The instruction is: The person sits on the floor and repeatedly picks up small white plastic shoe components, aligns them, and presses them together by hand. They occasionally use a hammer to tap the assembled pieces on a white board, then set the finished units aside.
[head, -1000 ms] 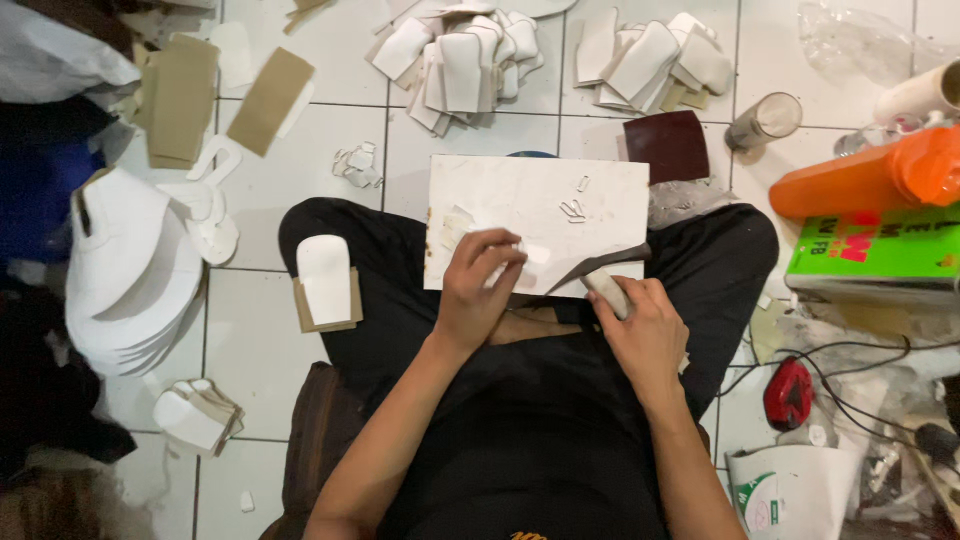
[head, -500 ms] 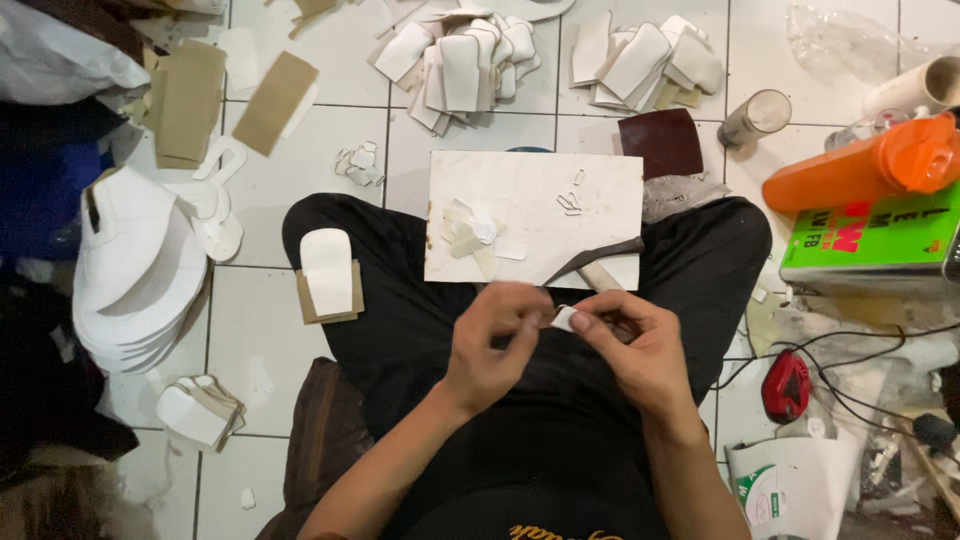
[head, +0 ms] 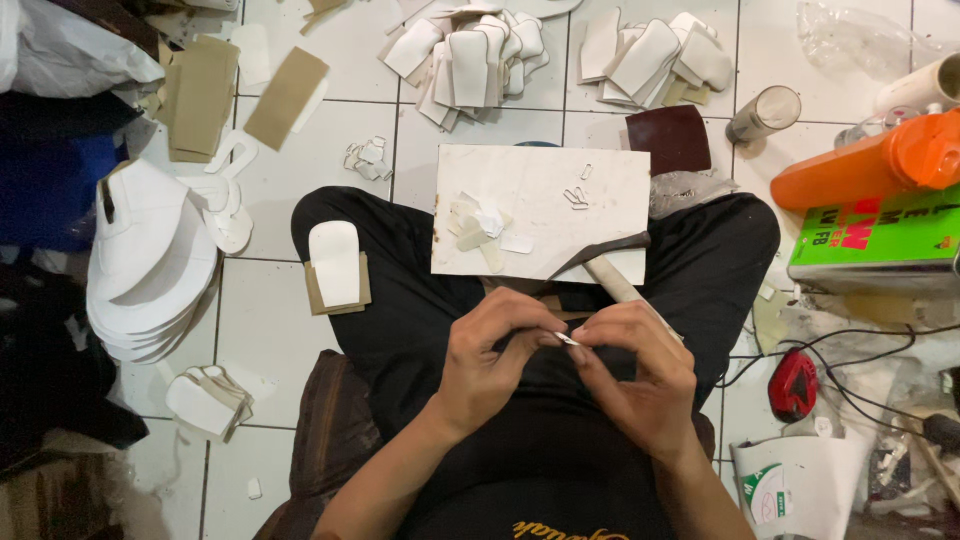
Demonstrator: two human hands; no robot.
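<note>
Both hands (head: 570, 365) pinch small white piece (head: 566, 340); green box (head: 880, 240) right.

Head camera, steeply downward, seemingly close.

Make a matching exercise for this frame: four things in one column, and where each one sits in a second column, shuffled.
Things:
1. white board
2. orange bottle
3. red tool
4. small white piece

Places:
A. on the floor by the cables, right of the person's leg
B. pinched between the left hand and right hand
C. across the person's lap
D. lying on its side above the green box

Pairs: 1-C, 2-D, 3-A, 4-B
</note>
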